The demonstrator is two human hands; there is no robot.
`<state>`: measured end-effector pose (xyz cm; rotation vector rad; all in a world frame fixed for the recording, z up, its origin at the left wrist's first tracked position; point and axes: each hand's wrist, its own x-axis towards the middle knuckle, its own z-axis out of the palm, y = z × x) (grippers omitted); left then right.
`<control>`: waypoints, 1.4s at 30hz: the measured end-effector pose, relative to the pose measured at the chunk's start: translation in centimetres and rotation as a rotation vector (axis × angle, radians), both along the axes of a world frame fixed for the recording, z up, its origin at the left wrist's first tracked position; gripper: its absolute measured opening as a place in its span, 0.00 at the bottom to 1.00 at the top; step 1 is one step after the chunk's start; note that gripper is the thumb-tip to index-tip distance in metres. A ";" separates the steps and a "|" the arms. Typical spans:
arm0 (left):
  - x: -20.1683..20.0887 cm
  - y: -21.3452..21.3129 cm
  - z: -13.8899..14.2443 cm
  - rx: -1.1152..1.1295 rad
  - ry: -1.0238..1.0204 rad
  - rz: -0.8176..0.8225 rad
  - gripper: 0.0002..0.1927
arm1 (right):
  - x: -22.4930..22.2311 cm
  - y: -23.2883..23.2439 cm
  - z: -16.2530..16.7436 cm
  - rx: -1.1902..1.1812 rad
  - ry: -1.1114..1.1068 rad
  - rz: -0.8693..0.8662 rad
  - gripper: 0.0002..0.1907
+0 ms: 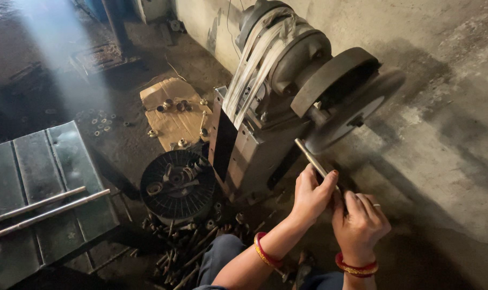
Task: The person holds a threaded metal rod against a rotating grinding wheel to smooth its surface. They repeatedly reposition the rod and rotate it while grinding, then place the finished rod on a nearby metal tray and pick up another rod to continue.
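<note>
Both my hands grip one thin metal rod (310, 156) that points up and left toward the grinding wheel (356, 110) of a belt-driven grinder (287, 64). My left hand (311, 196) pinches the rod near its middle. My right hand (359, 225) closes on its lower end, which is hidden in the fingers. The rod's tip sits right at the wheel's lower left edge; whether it touches I cannot tell. Red and gold bangles (265, 252) circle both wrists.
A black round tray (176, 185) with small metal parts sits left of the grinder. Rods and bolts (185, 249) lie heaped below it. A cardboard sheet (174, 113) holds several fittings. A dark metal box (45, 188) at left carries two long rods (45, 207). A concrete wall stands behind.
</note>
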<state>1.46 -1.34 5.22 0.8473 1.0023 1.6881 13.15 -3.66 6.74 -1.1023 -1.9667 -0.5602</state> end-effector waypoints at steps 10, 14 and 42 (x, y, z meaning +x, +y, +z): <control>0.0 -0.1 -0.1 0.067 0.075 0.066 0.12 | 0.2 -0.2 -0.4 -0.050 0.030 -0.053 0.12; 0.0 0.0 -0.1 0.024 0.069 0.035 0.12 | 0.3 -0.4 -0.5 -0.059 0.055 -0.037 0.11; 0.4 0.1 -0.7 0.022 0.030 0.035 0.11 | -0.3 -0.9 1.3 -0.067 -0.015 -0.071 0.12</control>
